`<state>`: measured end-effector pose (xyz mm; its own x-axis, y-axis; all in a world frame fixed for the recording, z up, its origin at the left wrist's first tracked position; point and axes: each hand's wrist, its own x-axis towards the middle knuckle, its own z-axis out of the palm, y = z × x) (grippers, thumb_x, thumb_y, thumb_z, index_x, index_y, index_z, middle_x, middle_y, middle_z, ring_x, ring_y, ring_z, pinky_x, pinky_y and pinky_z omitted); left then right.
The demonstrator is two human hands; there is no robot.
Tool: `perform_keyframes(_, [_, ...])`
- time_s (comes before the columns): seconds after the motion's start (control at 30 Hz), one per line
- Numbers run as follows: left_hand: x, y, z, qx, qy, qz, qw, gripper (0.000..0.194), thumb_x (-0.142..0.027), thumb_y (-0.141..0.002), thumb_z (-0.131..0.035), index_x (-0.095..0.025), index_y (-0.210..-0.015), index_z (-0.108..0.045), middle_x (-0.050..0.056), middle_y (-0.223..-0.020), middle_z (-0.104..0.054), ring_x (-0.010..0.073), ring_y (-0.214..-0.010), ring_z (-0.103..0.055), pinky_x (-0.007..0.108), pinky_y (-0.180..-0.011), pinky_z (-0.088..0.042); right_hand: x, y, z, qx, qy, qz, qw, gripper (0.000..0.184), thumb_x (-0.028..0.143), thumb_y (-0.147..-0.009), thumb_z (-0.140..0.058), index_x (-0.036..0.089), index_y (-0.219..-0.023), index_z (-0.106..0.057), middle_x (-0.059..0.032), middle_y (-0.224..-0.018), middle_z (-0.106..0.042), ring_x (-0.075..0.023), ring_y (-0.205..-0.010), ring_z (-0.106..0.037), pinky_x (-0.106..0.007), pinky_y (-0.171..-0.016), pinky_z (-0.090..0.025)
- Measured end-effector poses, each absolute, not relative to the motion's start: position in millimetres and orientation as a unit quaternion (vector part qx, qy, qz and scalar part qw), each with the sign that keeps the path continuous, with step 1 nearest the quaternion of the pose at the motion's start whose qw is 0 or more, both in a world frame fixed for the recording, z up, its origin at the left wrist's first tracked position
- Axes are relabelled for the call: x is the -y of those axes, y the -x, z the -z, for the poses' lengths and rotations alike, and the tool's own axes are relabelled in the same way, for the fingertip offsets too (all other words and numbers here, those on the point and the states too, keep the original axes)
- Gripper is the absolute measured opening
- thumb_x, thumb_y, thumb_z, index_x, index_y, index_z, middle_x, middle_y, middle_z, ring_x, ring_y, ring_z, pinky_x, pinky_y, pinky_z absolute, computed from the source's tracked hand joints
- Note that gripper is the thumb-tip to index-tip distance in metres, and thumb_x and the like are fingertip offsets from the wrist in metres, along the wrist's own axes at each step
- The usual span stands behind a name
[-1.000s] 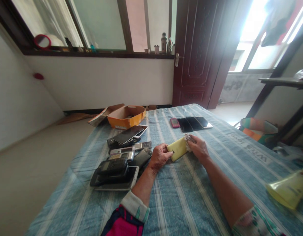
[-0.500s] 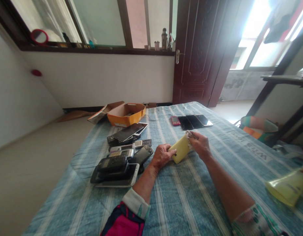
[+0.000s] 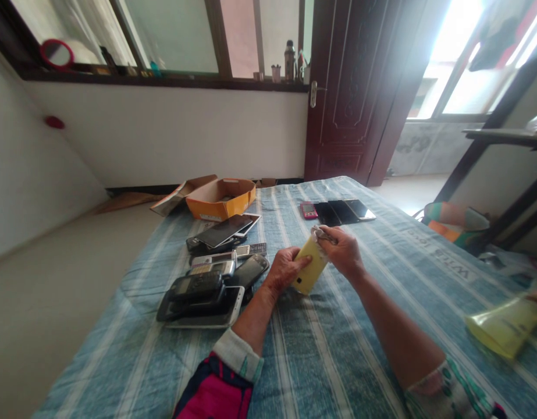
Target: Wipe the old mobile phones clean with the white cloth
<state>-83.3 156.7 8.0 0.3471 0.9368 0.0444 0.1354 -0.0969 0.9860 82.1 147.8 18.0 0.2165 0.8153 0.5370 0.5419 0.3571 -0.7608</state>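
Note:
A yellow-backed phone (image 3: 309, 278) is gripped along its left side by my left hand (image 3: 288, 269), thumb on its back. At the phone's upper edge, my right hand (image 3: 343, 250) pinches a crumpled pale cloth (image 3: 321, 234) against it. Left of my hands lies a loose pile of old phones: a black handset (image 3: 196, 288) rests on a large white-framed device (image 3: 235, 308), with a dark smartphone (image 3: 252, 272) beside it. Beyond my hands, a small pink phone (image 3: 309, 210) lies in a row with several dark smartphones (image 3: 343, 212).
An open orange cardboard box (image 3: 222, 208) stands at the table's far left edge. A striped blue cloth (image 3: 290, 372) covers the table. At the right edge lies a translucent yellow object (image 3: 499, 326), partly out of view. A brown door (image 3: 351, 116) is behind the table.
My right hand and the cloth have moved left along the phone's top edge. The yellow phone has shifted slightly left and turned more upright. The camera view has shifted slightly.

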Motion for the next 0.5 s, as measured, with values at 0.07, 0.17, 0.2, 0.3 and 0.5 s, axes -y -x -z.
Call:
perform_keyframes(0.07, [-155,83,-9,-0.420,-0.615,-0.387,0.544,0.028,-0.041,-0.067,-0.069,-0.013,-0.069,-0.062,-0.001,-0.060,-0.061,0.0123,-0.053,-0.055,0.020,-0.047,-0.039,-148,-79,-16,0.619,0.546,-0.127,0.550,0.028,0.032,-0.078,-0.058,0.020,-0.099,-0.073,-0.0017,-0.080,-0.065,-0.0137,-0.069,-0.059,-0.023,-0.064,-0.045])
perform_keyframes(0.17, [-153,83,-9,-0.417,-0.580,-0.394,0.579,0.028,-0.040,-0.067,-0.069,-0.013,-0.072,-0.064,-0.001,-0.059,-0.062,0.0126,-0.052,-0.056,0.020,-0.046,-0.040,-149,-79,-13,0.620,0.536,-0.141,0.555,0.029,0.033,-0.079,-0.058,0.020,-0.100,-0.073,-0.0022,-0.085,-0.066,-0.0144,-0.073,-0.059,-0.023,-0.066,-0.045])
perform_keyframes(0.2, [-153,83,-9,-0.415,-0.569,-0.396,0.589,0.028,-0.040,-0.067,-0.070,-0.013,-0.073,-0.064,-0.001,-0.059,-0.062,0.0126,-0.051,-0.057,0.020,-0.046,-0.040,-149,-80,-12,0.619,0.538,-0.144,0.554,0.029,0.033,-0.079,-0.058,0.019,-0.099,-0.073,-0.0020,-0.084,-0.066,-0.0143,-0.072,-0.059,-0.023,-0.065,-0.045])
perform_keyframes(0.3, [-152,82,-7,-0.415,-0.536,-0.410,0.610,0.028,-0.039,-0.067,-0.071,-0.013,-0.076,-0.066,0.000,-0.060,-0.064,0.0121,-0.049,-0.057,0.020,-0.046,-0.041,-148,-84,-10,0.618,0.549,-0.147,0.543,0.027,0.034,-0.078,-0.058,0.018,-0.092,-0.074,-0.0007,-0.078,-0.065,-0.0132,-0.067,-0.057,-0.022,-0.062,-0.043])
perform_keyframes(0.5, [-154,83,-3,-0.430,-0.510,-0.427,0.611,0.030,-0.039,-0.066,-0.072,-0.012,-0.077,-0.066,0.002,-0.060,-0.066,0.0137,-0.050,-0.059,0.021,-0.045,-0.041,-146,-89,-5,0.608,0.570,-0.135,0.537,0.026,0.036,-0.078,-0.057,0.017,-0.084,-0.073,0.0007,-0.068,-0.062,-0.0124,-0.062,-0.053,-0.022,-0.058,-0.041])
